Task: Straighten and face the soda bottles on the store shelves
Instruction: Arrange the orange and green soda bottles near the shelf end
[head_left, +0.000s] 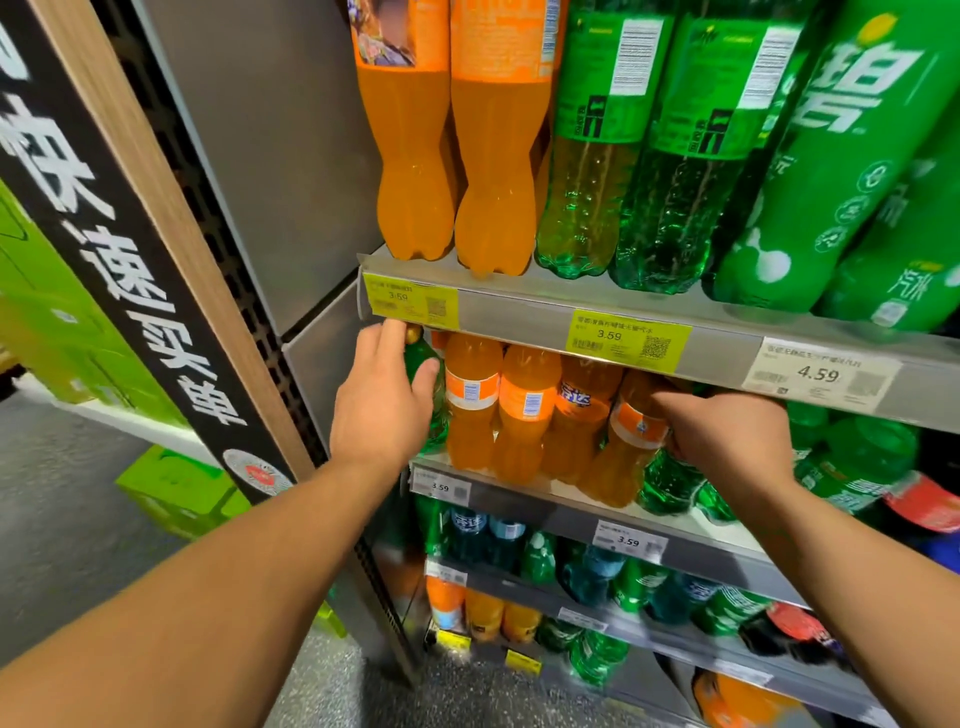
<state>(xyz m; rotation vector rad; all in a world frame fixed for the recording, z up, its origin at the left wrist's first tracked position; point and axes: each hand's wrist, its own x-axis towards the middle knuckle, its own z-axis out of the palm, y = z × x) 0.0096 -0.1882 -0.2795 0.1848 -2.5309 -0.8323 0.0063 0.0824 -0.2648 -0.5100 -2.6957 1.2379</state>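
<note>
On the second shelf (524, 483) stands a row of small orange soda bottles (524, 410). At its left end my left hand (382, 400) grips a small green bottle (423, 364) with a yellow cap, thumb across its shoulder. My right hand (727, 431) holds the rightmost orange bottle (623, 441), which leans to the right with its base near the shelf's front edge. Two middle orange bottles show barcodes to the front. Green bottles (670, 483) sit below my right hand.
The top shelf (519, 312) carries large orange bottles (447, 156) and large green bottles (675, 156), with yellow price tags (628, 338) on its rail. Lower shelves hold mixed small bottles (571, 566). A black signboard (130, 260) and green cartons (176, 488) stand at the left.
</note>
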